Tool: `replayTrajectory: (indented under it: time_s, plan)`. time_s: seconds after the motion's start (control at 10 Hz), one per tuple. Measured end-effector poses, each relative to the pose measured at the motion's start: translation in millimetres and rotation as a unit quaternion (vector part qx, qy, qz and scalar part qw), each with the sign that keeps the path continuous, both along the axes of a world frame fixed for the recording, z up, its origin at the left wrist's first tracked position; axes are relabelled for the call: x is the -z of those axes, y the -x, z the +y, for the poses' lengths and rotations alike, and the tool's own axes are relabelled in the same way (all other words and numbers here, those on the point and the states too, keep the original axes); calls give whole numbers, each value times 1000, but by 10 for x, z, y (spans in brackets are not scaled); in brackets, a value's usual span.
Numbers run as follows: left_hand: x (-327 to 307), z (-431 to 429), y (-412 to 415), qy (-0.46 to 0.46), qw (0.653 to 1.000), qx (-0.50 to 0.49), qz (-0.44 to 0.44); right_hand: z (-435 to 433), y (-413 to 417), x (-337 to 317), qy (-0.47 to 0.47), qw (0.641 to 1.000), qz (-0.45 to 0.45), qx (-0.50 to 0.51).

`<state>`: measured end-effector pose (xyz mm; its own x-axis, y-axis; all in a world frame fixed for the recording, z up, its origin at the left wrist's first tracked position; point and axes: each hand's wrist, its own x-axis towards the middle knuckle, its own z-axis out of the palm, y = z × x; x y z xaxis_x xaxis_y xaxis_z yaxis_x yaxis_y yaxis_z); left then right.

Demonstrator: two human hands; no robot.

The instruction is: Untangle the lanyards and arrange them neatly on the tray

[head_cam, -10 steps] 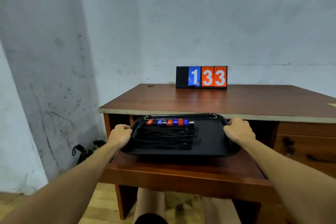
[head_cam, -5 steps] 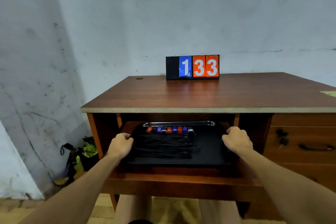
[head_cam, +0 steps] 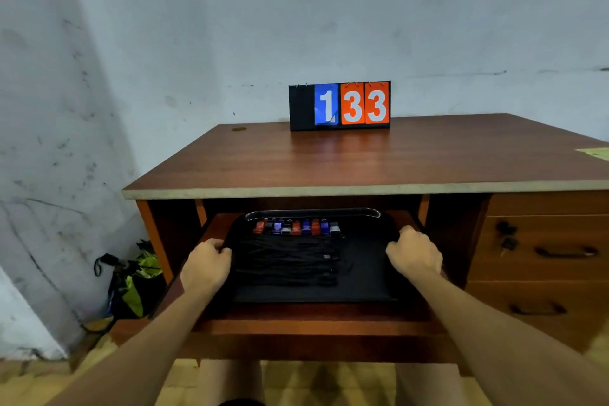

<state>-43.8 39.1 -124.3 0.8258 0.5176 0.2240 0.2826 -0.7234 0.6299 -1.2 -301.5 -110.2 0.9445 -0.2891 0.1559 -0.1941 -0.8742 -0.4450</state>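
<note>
A black tray (head_cam: pixel 365 277) lies on the pull-out shelf (head_cam: pixel 313 323) under the desk top, its far rim tucked beneath the top. Several black lanyards (head_cam: pixel 286 260) lie side by side across the tray's left half. Their red, blue and grey clips (head_cam: pixel 296 227) form a row along the tray's far edge. My left hand (head_cam: pixel 206 265) grips the tray's left rim. My right hand (head_cam: pixel 414 255) grips the right rim.
A flip scoreboard (head_cam: pixel 339 105) reading 133 stands at the back of the wooden desk top (head_cam: pixel 362 161). Drawers (head_cam: pixel 540 254) with dark handles and keys fill the desk's right side. A green and black bag (head_cam: pixel 131 280) sits on the floor at left, against the wall.
The tray, held in both hands, has come down from desk-top height and moved inward onto the pull-out shelf under the top. My view has shifted lower and closer.
</note>
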Motion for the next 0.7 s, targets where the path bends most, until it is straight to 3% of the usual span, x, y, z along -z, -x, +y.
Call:
replayTrajectory:
  time_s: [0.2, 0.3, 0.4, 0.5, 0.6, 0.7]
  plan:
    - [-117, -33, 11, -10, 1000, 14, 10, 72, 81, -63, 18, 1000, -16, -16]
    - [-278, -158, 5, -48, 997, 30, -48, 94, 60, -131, 83, 993, -65, -45]
    - [-487, -372, -25, 2, 994, 87, -68, 208, 5, -264, 82, 985, -64, -135]
    - [-674, -598, -113, 113, 978, 166, -53, 389, -75, -416, 41, 974, -36, -222]
    - [-848, -736, -240, 146, 961, 234, -10, 541, -177, -569, -15, 954, -25, -299]
    - [-1020, -816, -398, 104, 957, 269, -13, 613, -313, -744, -63, 935, -48, -345]
